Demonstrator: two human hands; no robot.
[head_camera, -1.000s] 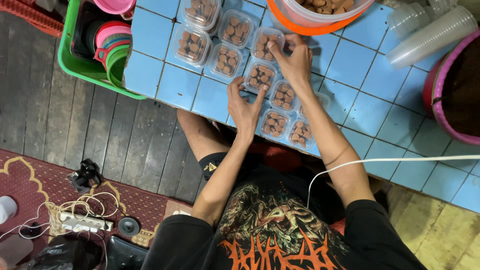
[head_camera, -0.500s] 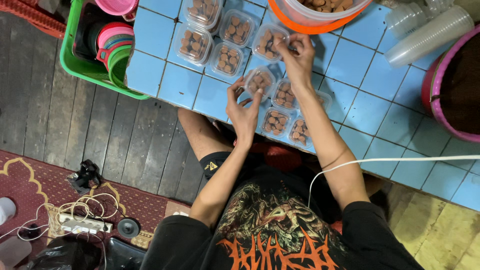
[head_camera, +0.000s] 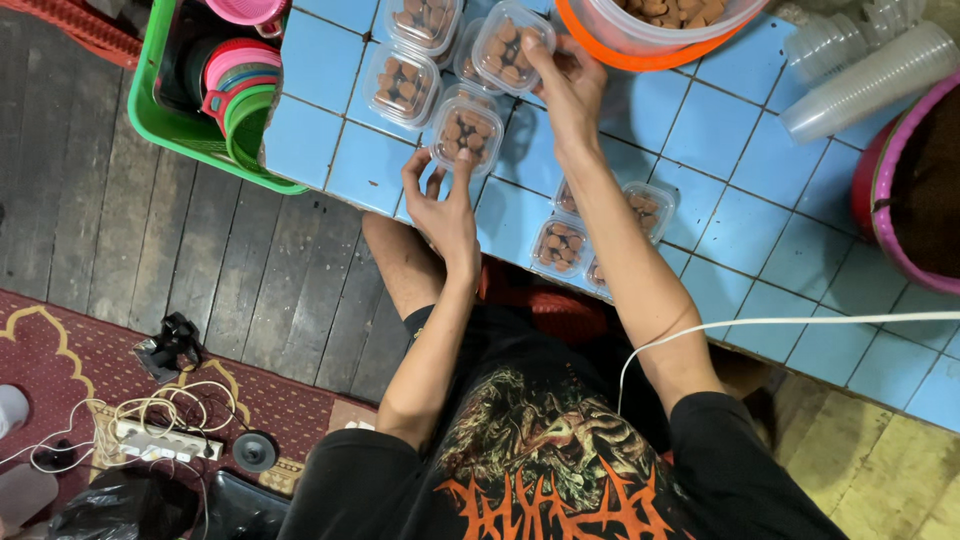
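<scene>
Small clear plastic boxes filled with round brown sweets lie on a blue tiled table (head_camera: 740, 230). My left hand (head_camera: 445, 205) grips one of these boxes (head_camera: 467, 130) from its near side, at the table's front edge. My right hand (head_camera: 572, 85) reaches farther and holds a second box (head_camera: 508, 45) by its right edge, tilted above the others. Two more filled boxes (head_camera: 402, 85) sit just left of the hands. Three boxes (head_camera: 560, 245) stay beside my right forearm near the front edge.
An orange-rimmed tub of brown sweets (head_camera: 650, 25) stands at the back. Stacked clear cups (head_camera: 860, 70) and a pink basin (head_camera: 890, 190) are on the right. A green basket of coloured bowls (head_camera: 185, 105) sits at the left. A white cable (head_camera: 800, 321) crosses my lap; a power strip (head_camera: 160, 440) lies on the floor.
Both hands have moved left and away from the near cluster of boxes. My left hand has taken hold of one box; my right hand has lifted another.
</scene>
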